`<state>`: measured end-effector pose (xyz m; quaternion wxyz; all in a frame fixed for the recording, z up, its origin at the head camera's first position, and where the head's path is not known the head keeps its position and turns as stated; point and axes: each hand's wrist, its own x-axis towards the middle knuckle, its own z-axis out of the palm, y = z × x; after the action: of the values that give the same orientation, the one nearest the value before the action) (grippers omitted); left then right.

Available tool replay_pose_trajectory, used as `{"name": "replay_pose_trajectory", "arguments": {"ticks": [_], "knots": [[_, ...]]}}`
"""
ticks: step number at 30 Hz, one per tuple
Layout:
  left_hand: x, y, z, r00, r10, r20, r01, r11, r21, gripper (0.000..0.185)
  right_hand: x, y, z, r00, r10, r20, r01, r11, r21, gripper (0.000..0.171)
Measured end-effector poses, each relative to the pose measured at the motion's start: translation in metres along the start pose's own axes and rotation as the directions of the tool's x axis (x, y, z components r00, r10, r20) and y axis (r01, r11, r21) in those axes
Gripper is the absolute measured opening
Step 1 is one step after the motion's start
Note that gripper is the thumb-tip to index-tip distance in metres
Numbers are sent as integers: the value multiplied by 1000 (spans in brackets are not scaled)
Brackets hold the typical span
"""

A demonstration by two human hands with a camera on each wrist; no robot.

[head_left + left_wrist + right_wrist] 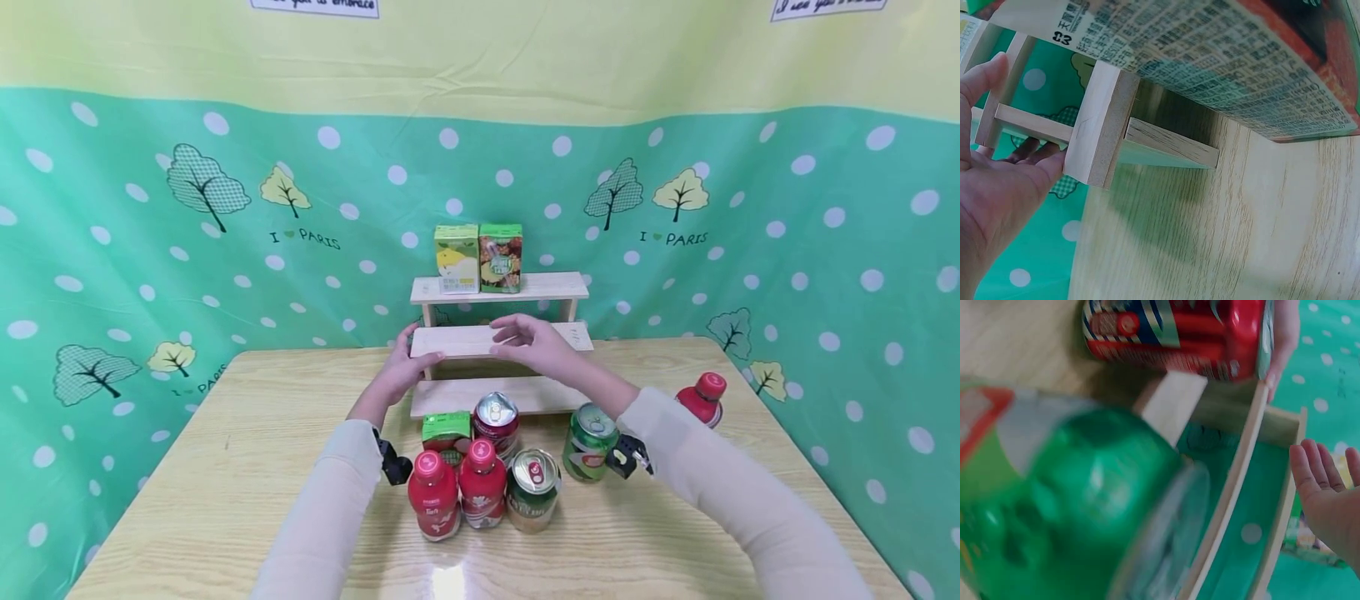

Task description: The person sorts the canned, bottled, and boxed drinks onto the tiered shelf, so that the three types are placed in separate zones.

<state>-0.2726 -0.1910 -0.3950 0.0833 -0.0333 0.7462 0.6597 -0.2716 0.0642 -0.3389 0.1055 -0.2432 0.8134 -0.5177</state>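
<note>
Two red bottles (456, 492) and a can (533, 489) stand nearest on the table (225, 483). Behind them is the stepped wooden shelf (498, 342) (two cartons on top): left hand (401, 371) grasps its middle step's left end, while right hand (536, 343) hovers released over that step.

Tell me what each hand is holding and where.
The left hand grips the wooden stepped shelf at the left end of its middle step; the right hand hovers open above that step, holding nothing.
</note>
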Motion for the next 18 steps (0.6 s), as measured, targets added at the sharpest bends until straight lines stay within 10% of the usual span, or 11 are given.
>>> {"name": "replay_pose_trajectory", "arguments": {"ticks": [18], "knots": [[22, -24, -5, 999, 15, -32, -15, 1000, -2, 89, -15, 1, 43, 938, -122, 324, 176, 974, -144, 43]]}}
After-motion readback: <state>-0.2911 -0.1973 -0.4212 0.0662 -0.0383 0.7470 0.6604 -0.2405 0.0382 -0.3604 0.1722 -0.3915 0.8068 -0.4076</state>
